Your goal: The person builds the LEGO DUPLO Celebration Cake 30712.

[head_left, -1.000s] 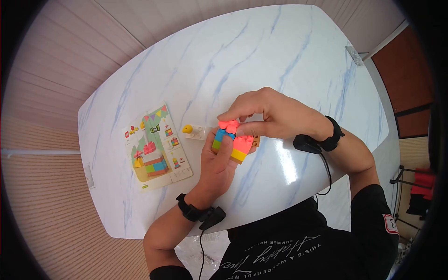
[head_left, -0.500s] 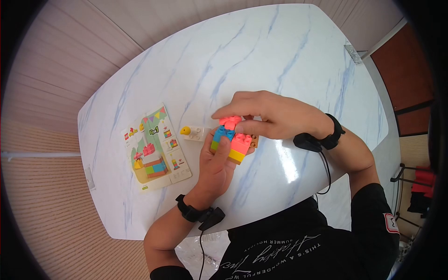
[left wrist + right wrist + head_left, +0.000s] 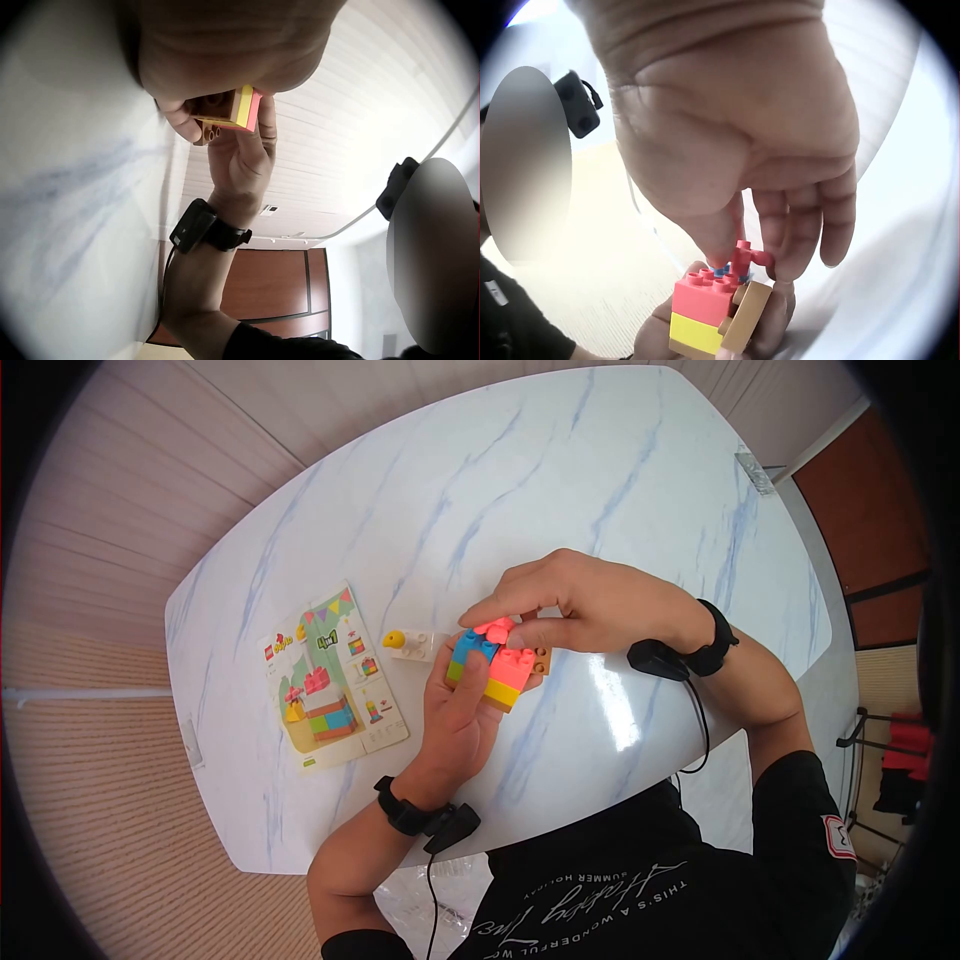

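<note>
The left hand (image 3: 460, 720) grips a block stack from below, its thumb across the blue brick (image 3: 474, 647). Beside the blue brick sits a pink brick (image 3: 514, 668) on a yellow one (image 3: 501, 694), with green under the blue. A tan piece (image 3: 747, 317) stands tilted against the pink and yellow bricks in the right wrist view. Between thumb and fingers, the right hand (image 3: 600, 600) pinches a small coral-pink piece (image 3: 495, 629) at the top of the blue brick. In the left wrist view the stack's brown underside (image 3: 217, 105) shows above the left fingers.
A white studded piece with a yellow round-headed part (image 3: 393, 639) lies left of the hands. Further left is a printed booklet (image 3: 335, 678) on the marbled table (image 3: 560, 470). Black cameras with cables are strapped to both wrists.
The coral-pink piece has turned and sits lower between the right fingers, after rising slightly half a second ago. The left hand and stack have shifted slightly left.
</note>
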`<state>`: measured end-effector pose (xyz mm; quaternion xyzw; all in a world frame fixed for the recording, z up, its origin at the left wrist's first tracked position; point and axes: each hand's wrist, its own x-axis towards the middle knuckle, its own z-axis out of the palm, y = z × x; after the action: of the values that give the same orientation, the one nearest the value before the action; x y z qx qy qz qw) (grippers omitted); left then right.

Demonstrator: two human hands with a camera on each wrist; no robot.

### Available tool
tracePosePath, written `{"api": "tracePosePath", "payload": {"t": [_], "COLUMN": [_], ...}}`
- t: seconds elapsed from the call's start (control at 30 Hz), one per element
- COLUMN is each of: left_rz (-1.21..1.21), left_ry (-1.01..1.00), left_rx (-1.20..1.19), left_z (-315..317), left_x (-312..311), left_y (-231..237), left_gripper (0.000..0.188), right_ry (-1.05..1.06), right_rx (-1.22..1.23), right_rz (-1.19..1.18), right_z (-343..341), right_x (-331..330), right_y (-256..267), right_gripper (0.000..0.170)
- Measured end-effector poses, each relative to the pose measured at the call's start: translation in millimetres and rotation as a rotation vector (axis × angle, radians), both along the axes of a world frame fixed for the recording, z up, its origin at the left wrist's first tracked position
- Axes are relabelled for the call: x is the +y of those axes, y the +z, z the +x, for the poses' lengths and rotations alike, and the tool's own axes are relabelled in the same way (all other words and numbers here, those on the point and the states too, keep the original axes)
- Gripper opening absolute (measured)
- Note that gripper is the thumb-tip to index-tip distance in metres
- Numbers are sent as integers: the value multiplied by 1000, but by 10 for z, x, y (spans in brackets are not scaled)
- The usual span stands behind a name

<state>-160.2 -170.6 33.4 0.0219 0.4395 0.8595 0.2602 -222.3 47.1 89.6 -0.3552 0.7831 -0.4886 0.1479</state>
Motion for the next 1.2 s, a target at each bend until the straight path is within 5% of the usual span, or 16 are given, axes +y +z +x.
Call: {"api": "tracePosePath", "payload": {"t": [0.93,1.2], "left_rz": [107,134], "left_ry": [17,-17], "left_rx": [15,-46], "left_z": [-1,-26], "left_x": [-50,-45], "left_y": [-83,-18], "left_gripper": [51,61], "right_ry": [-190,-73], "right_rx": [-129,-86], "right_rz": [-2,34], "right_z": [-17,79], "right_x": [107,31], "right_y": [192,192], "right_gripper": [39,43]}}
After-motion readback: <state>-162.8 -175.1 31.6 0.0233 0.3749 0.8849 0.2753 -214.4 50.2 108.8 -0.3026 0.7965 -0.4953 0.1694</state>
